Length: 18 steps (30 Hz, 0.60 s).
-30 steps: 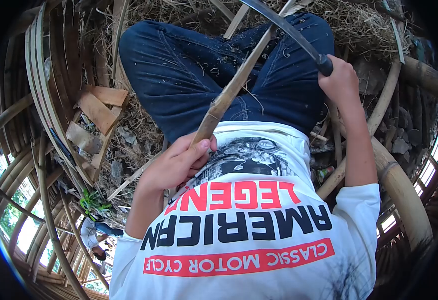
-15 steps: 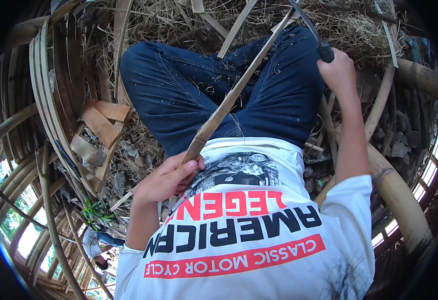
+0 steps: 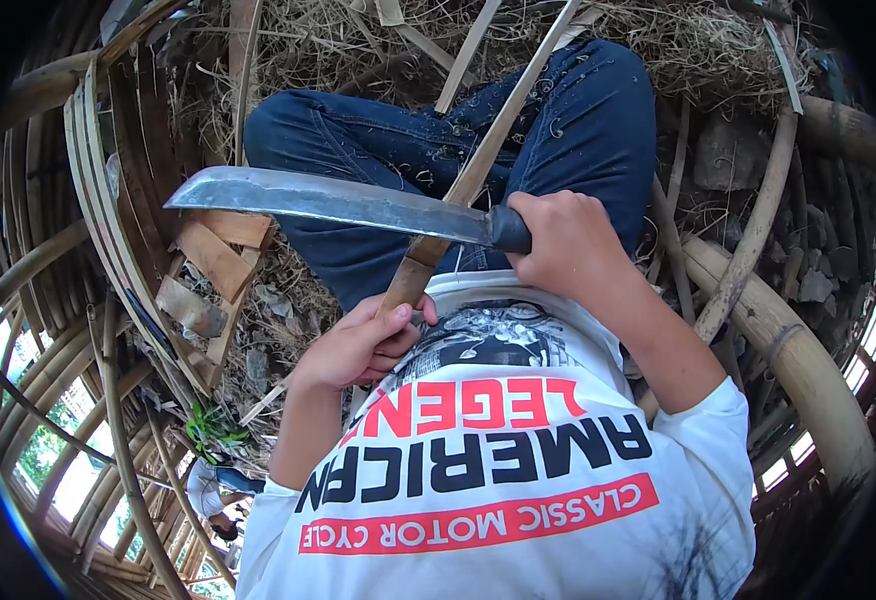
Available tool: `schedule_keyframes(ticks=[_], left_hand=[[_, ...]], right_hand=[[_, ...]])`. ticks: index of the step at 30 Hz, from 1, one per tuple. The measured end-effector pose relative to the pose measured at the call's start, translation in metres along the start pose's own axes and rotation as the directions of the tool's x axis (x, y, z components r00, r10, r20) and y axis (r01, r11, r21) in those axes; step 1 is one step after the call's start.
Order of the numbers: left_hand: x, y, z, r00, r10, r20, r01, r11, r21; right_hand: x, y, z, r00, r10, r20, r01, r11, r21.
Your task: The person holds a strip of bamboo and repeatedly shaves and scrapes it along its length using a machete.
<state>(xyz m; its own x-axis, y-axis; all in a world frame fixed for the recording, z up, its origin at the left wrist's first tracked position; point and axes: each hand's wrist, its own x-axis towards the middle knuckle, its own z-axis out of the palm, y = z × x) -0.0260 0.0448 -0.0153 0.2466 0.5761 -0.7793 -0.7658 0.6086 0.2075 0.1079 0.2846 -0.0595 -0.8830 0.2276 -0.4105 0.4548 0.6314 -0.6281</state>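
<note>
My left hand point(image 3: 368, 342) is closed around the near end of a long bamboo strip point(image 3: 498, 135), thumb on top, close to my belly. The strip slants up and away to the right over my crossed legs. My right hand point(image 3: 570, 240) grips the dark handle of a machete point(image 3: 333, 198). Its broad steel blade points left and lies across the strip a little beyond my left hand. Small curled shavings are scattered on my dark jeans point(image 3: 328, 150).
Bent bamboo slats point(image 3: 93, 190) rise at the left, beside short flat bamboo pieces point(image 3: 208, 262). Straw-like shavings point(image 3: 658, 50) cover the ground ahead. Thick bamboo poles point(image 3: 798, 350) and stones lie at the right. Another person point(image 3: 214, 497) is farther off at lower left.
My right hand has come back from the far right toward my body. The machete has swung round so its blade now crosses the strip. My left hand keeps its hold.
</note>
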Motion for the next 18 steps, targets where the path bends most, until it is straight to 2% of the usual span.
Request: schedule_keyframes(ticks=[2,6,9,11,16,18], left_hand=[[0.003,-0.004,-0.002,1.000,0.012,0.025,-0.012,1.000,0.011],[0.005,-0.006,0.002,1.000,0.018,-0.008,-0.018,0.998,0.055],[0.004,-0.006,0.002,1.000,0.021,-0.022,-0.020,0.998,0.060],[0.006,-0.004,0.005,0.998,0.017,-0.057,-0.009,0.991,0.136],[0.004,0.000,0.005,0.998,0.039,-0.051,-0.031,0.989,0.147],[0.002,-0.002,0.006,0.996,0.041,-0.079,-0.028,0.986,0.162]], right_hand=[[0.000,0.002,-0.001,0.999,0.034,0.003,-0.033,0.993,-0.112],[-0.001,0.013,0.002,0.998,0.051,-0.025,-0.054,0.989,-0.135],[0.002,0.029,-0.003,0.987,0.124,-0.103,-0.141,0.976,-0.167],[0.004,0.038,-0.007,0.977,0.158,-0.141,-0.183,0.965,-0.187],[0.010,0.040,-0.009,0.980,0.144,-0.136,-0.172,0.959,-0.226],[0.011,0.043,-0.008,0.968,0.185,-0.170,-0.220,0.949,-0.224]])
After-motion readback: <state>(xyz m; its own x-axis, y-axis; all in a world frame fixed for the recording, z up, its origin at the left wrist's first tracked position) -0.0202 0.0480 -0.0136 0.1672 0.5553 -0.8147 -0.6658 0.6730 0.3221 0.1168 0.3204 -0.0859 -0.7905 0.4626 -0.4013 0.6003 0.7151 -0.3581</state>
